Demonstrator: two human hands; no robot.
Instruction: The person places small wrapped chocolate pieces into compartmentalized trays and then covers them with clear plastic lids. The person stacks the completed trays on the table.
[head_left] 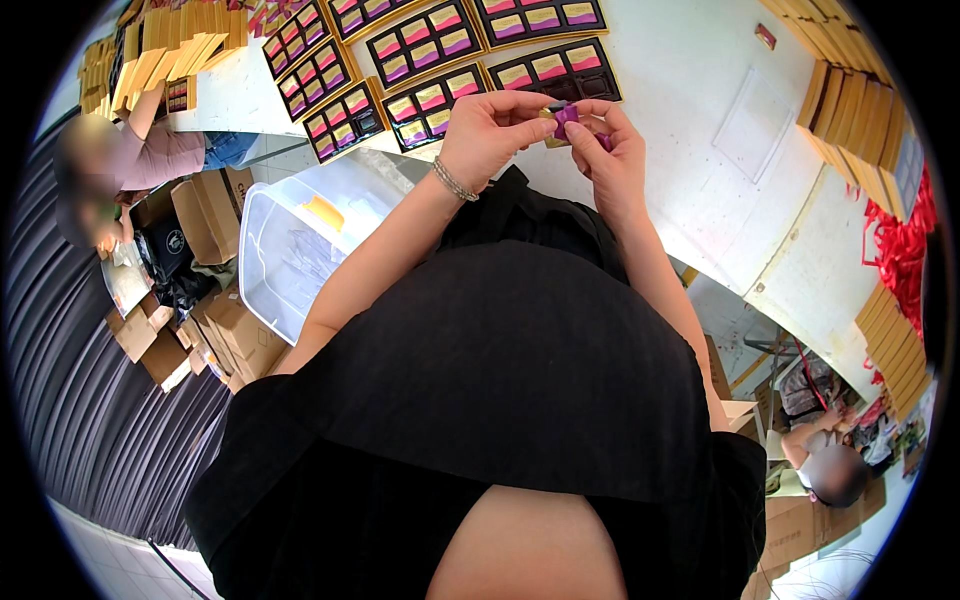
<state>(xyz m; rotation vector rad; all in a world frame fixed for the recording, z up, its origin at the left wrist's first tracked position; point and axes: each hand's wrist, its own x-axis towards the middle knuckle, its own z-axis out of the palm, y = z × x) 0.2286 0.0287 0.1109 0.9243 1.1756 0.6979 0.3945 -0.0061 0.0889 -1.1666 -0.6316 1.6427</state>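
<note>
White table (690, 140), clock centred on view. Gold boxes (172, 65) stacked at 10 and 2 o'clock; trays (590, 85) grouped 11 to 12; packet (765, 37) between 1 and 2; red ribbon (893, 245) at 3.

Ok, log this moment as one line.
left hand: pinching small purple piece | right hand: pinching same piece | beyond: gold-edged black trays holding pink, purple and gold squares

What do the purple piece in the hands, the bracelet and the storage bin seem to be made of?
Purple piece: perhaps foil or coated paper, judging by its sheen; too covered to settle.
Bracelet: possibly metal or glossy beads, as small silvery segments catch the light.
Storage bin: most likely smooth translucent plastic, since its pale walls look see-through.
</note>
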